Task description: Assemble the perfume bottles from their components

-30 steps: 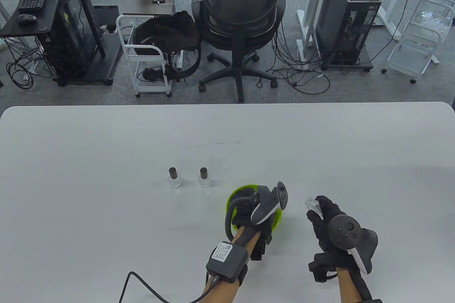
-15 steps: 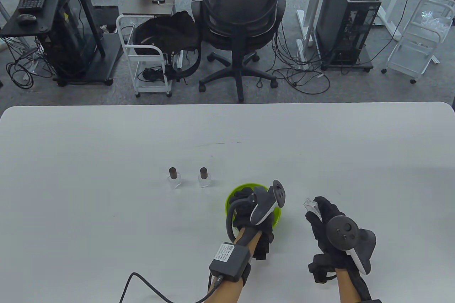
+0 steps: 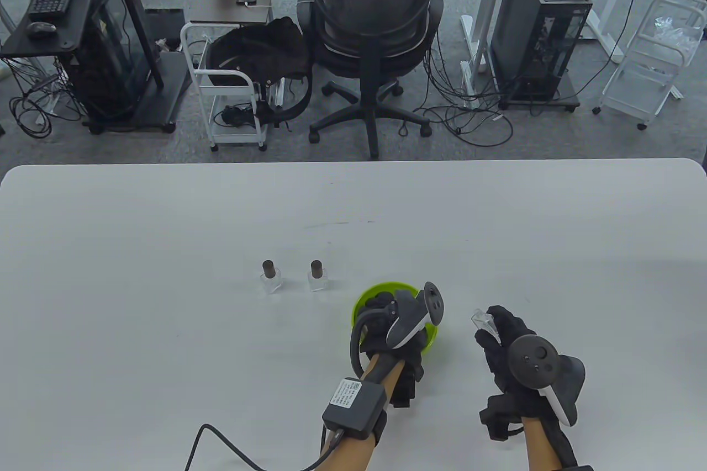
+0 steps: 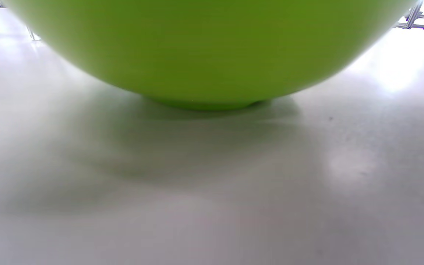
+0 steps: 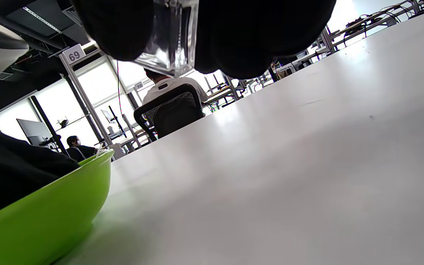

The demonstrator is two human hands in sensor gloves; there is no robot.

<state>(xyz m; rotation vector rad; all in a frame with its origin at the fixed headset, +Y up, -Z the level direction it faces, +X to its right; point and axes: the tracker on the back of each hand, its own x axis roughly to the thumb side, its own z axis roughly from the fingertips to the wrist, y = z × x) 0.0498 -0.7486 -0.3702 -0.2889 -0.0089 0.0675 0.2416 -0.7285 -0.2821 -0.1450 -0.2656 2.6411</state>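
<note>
A white table [image 3: 165,360] carries two capped bottles [image 3: 270,276] and a green bowl [image 3: 369,295].

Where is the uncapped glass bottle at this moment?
In the table view the uncapped glass bottle is held off the table in the right hand, to the right of the green bowl.

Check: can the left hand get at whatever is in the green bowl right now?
Probably yes. The left hand is already over the open bowl, fingers dipping inside, with nothing covering it. Its contents are hidden.
</note>
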